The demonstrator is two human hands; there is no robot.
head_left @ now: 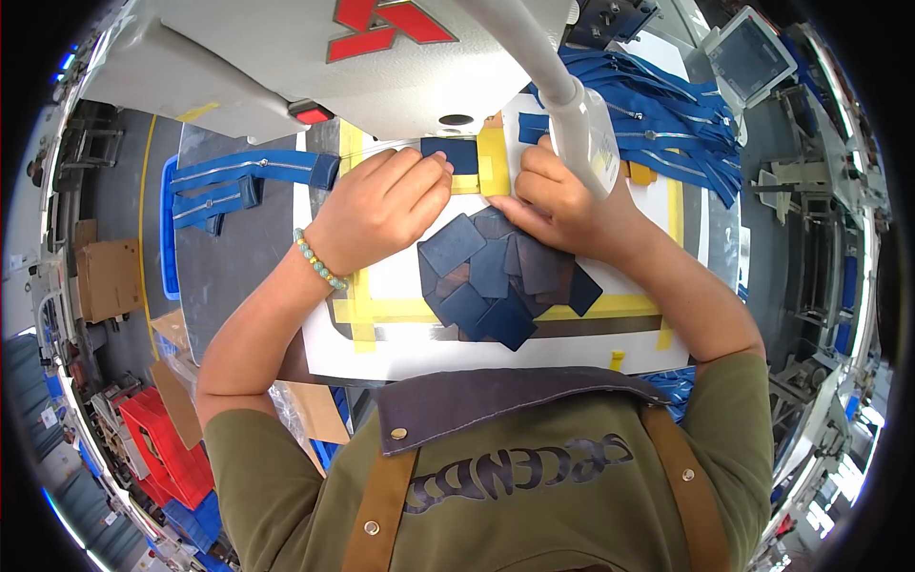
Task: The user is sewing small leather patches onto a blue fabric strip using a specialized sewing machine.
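A dark blue square patch [464, 157] lies under the head of a white machine [410, 67], between strips of yellow tape. My left hand [386, 205], with a beaded bracelet at the wrist, is closed, its fingertips at the patch's left side. Right of the tape, my right hand [562, 200] is curled closed, its thumb stretched toward the tape. Its upper fingers are beside the end of a blue zipper strip [533, 128]; whatever they hold is hidden. Just below both hands, a loose pile of dark blue patches [488, 272] rests on the white board [381, 355].
Zipper strips with dark end patches [253, 170] lie at the left, beside a blue bin [170, 229]. Many blue zippers [658, 119] are heaped at the right. A grey machine tube [534, 43] hangs close above my right hand. A screen [750, 55] stands far right.
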